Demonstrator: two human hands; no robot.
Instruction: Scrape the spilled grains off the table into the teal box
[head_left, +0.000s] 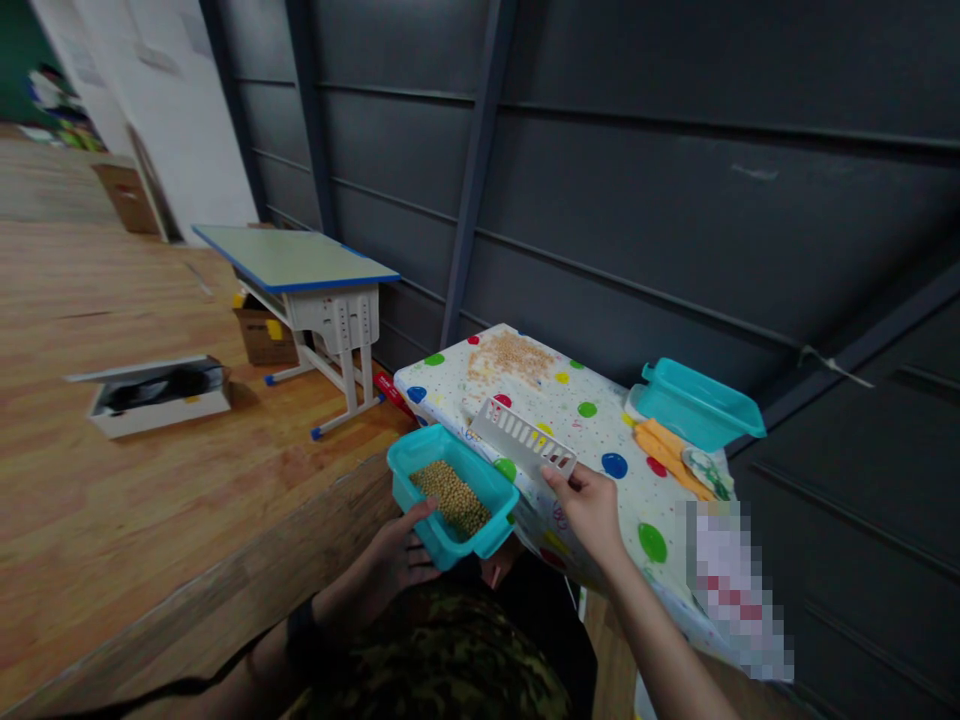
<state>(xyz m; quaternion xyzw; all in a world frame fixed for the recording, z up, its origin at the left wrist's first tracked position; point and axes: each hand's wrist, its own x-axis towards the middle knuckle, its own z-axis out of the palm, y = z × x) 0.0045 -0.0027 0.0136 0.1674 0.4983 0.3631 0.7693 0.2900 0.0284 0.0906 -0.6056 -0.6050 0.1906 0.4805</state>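
My left hand grips the near side of a teal plastic tub half full of small tan beans, held at the table's left edge. My right hand pinches the end of a white slotted plastic piece that slants over the tablecloth toward the tub. A pile of loose tan beans lies on the far part of the polka-dot tablecloth.
A second teal tub with its lid sits at the table's far right, beside an orange cloth. A dark panelled wall runs behind. A small blue-edged desk and an open white box stand on the wooden floor to the left.
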